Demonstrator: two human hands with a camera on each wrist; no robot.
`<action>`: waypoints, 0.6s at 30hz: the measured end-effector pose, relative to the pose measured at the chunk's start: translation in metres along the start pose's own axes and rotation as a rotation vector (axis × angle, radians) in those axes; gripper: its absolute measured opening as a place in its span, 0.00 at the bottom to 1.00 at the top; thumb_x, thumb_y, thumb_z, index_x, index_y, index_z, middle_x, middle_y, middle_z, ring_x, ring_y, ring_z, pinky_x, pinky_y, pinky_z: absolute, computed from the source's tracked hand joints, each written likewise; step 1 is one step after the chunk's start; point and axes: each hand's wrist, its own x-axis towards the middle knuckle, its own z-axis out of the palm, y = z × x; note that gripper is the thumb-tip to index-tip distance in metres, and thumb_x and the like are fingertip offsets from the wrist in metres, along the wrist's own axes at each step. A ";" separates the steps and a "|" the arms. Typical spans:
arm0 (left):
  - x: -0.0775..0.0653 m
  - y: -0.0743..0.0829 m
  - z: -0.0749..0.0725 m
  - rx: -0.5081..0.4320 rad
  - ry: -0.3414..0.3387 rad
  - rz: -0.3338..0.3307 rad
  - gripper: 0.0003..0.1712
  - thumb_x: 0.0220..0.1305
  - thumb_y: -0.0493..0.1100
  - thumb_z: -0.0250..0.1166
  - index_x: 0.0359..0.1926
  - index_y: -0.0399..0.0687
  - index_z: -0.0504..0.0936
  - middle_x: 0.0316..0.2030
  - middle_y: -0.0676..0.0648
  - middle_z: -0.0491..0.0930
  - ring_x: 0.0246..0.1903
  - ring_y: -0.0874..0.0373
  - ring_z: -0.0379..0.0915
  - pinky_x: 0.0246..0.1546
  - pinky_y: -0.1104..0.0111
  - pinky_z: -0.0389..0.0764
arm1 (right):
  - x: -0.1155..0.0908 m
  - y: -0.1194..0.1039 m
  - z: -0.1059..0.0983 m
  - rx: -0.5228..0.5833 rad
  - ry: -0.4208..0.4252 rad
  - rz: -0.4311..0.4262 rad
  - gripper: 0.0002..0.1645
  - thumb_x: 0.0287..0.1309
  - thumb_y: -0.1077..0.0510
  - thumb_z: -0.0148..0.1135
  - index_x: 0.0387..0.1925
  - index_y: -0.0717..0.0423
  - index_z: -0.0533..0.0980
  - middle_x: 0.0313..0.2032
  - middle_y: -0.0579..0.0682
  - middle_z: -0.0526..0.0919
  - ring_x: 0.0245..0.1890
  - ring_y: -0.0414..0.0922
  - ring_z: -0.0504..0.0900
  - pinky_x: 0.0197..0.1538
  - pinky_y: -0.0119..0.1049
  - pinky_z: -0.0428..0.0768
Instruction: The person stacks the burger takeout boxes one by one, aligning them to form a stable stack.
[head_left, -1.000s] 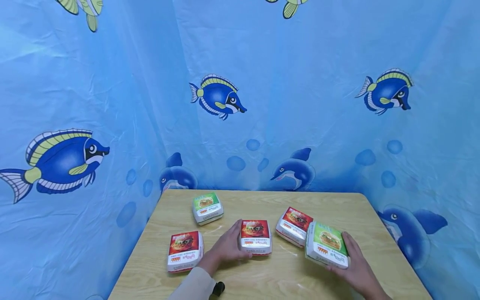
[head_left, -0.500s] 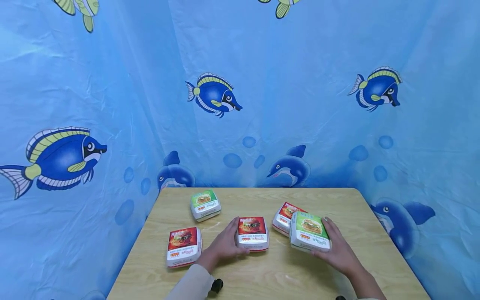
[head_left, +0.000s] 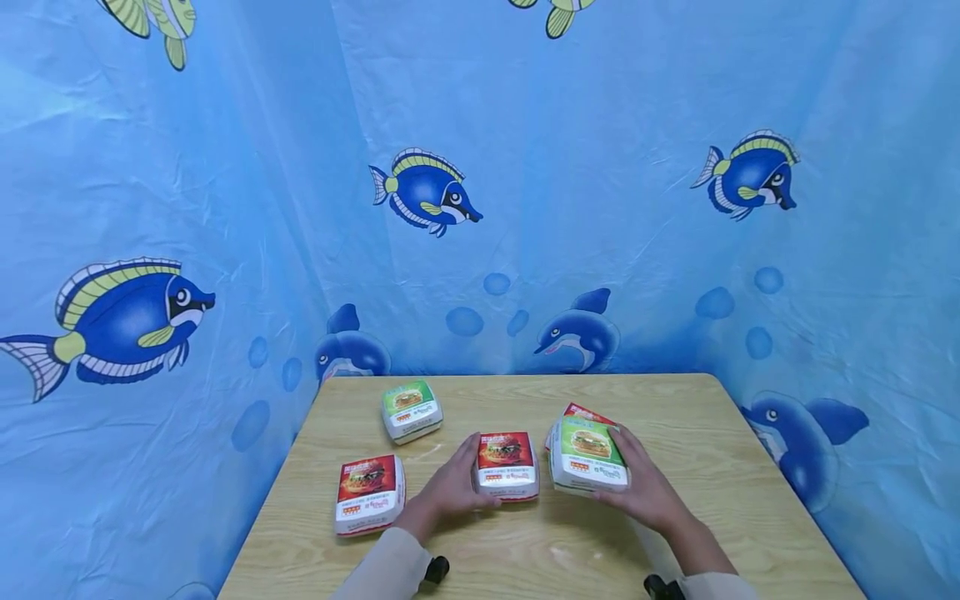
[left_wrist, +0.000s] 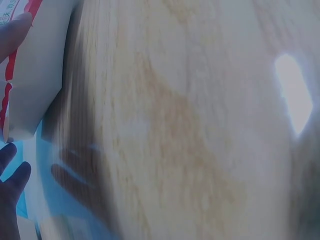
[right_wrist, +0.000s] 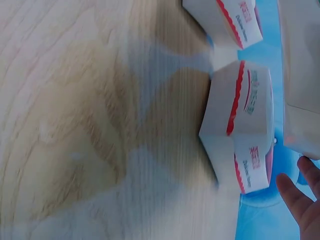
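Observation:
My left hand grips the left side of a red-topped burger box at the middle of the table; in the left wrist view its thumb lies against the box's red-trimmed side. A green-topped burger box is held by my right hand at its right side, raised above the table. Behind and below that one, a second red-topped burger box is mostly hidden in the head view. The right wrist view shows this red-trimmed box standing on the wood, with the held box higher up.
At the left of the wooden table lies another red-topped burger box. A second green-topped box stands farther back. A blue curtain printed with fish and dolphins surrounds the table.
My right hand has carried the green-topped box leftward, closer to the middle red-topped box, covering more of the red-topped box behind. The left hand keeps its place on its box.

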 end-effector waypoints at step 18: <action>-0.001 -0.002 0.006 -0.073 0.015 0.016 0.78 0.37 0.72 0.75 0.78 0.49 0.37 0.76 0.47 0.40 0.72 0.49 0.42 0.67 0.53 0.55 | 0.030 -0.037 0.029 -0.002 -0.061 -0.091 0.70 0.33 0.27 0.75 0.75 0.45 0.54 0.73 0.58 0.53 0.64 0.65 0.64 0.52 0.66 0.71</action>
